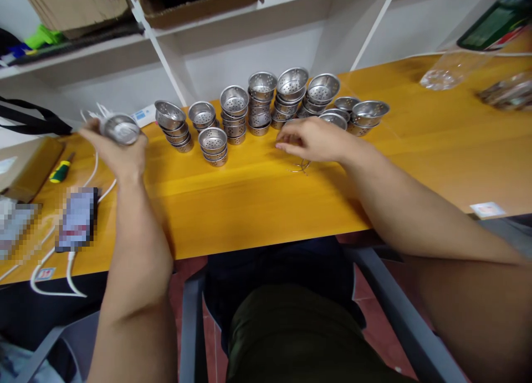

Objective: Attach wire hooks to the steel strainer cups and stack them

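Observation:
At the left, my left hand (pixel 129 157) is wrapped round a small perforated metal cup (pixel 120 129), its mouth tilted toward me. My right hand (pixel 311 139) hovers at the front of the rows of cups, fingers loosely bent and a little apart, with nothing visible in them. Just under it, thin bent wires (pixel 300 167) lie on the table. Several stacks of the same perforated cups stand behind and beside it, among them a tall stack (pixel 261 103) and a short front stack (pixel 213 146). Part of the right-hand cups is hidden by my right hand.
On the left lie a phone (pixel 78 219) with a white cable, a green and yellow screwdriver (pixel 61 170) and a cardboard box (pixel 29 169). A plastic bottle (pixel 461 67) lies at the back right. White shelving (pixel 257 50) closes off the table's rear edge.

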Action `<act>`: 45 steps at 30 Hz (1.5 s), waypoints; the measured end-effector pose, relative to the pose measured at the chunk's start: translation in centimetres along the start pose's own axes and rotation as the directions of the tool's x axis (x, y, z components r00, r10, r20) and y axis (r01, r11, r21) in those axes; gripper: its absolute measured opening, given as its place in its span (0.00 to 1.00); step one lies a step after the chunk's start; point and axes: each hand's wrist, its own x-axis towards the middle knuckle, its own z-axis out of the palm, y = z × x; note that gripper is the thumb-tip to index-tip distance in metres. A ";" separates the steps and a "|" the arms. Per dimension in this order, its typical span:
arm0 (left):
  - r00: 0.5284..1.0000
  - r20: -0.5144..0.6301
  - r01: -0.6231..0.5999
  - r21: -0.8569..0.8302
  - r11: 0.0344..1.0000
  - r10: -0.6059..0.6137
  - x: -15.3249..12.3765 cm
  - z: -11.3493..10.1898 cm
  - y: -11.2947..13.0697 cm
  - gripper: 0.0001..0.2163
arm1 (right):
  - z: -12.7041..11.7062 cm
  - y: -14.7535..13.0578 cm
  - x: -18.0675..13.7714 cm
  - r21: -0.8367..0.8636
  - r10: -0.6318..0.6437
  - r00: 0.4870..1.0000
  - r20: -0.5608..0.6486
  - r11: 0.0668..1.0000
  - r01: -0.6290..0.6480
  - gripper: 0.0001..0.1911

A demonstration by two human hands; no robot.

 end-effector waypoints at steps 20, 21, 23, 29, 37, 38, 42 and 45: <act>0.804 0.469 -0.225 -0.331 0.917 0.366 -7.2 9.8 17.5 0.37 | 4.2 -7.0 0.1 0.087 -0.486 0.845 -0.222 0.853 0.514 0.16; 0.801 0.462 -0.240 -0.335 0.911 0.381 -7.2 10.0 17.3 0.35 | 4.0 -7.1 0.1 0.088 -0.484 0.846 -0.224 0.855 0.512 0.15; 0.785 0.450 -0.283 -0.350 0.893 0.425 -7.3 10.4 17.0 0.34 | 3.8 -7.2 0.1 0.105 -0.488 0.836 -0.250 0.845 0.524 0.12; 0.750 0.426 -0.343 -0.404 0.848 0.506 -7.4 10.8 17.1 0.34 | 3.9 -7.5 0.9 0.281 -0.452 0.795 -0.405 0.765 0.579 0.14; 0.752 0.383 -0.366 -0.435 0.823 0.537 -7.4 11.1 17.1 0.32 | 4.9 -7.9 1.5 0.461 -0.318 0.836 -0.447 0.719 0.520 0.24; 0.757 0.385 -0.357 -0.434 0.827 0.529 -7.5 11.1 17.1 0.31 | 5.0 -7.9 1.5 0.469 -0.301 0.841 -0.450 0.721 0.509 0.25; 0.760 0.382 -0.362 -0.423 0.831 0.526 -7.6 11.3 17.3 0.31 | 5.4 -8.2 1.6 0.533 -0.215 0.842 -0.495 0.691 0.489 0.28; 0.763 0.342 -0.408 -0.402 0.820 0.548 -7.4 11.2 17.4 0.32 | 5.1 -8.1 1.7 0.641 -0.152 0.846 -0.511 0.589 0.493 0.28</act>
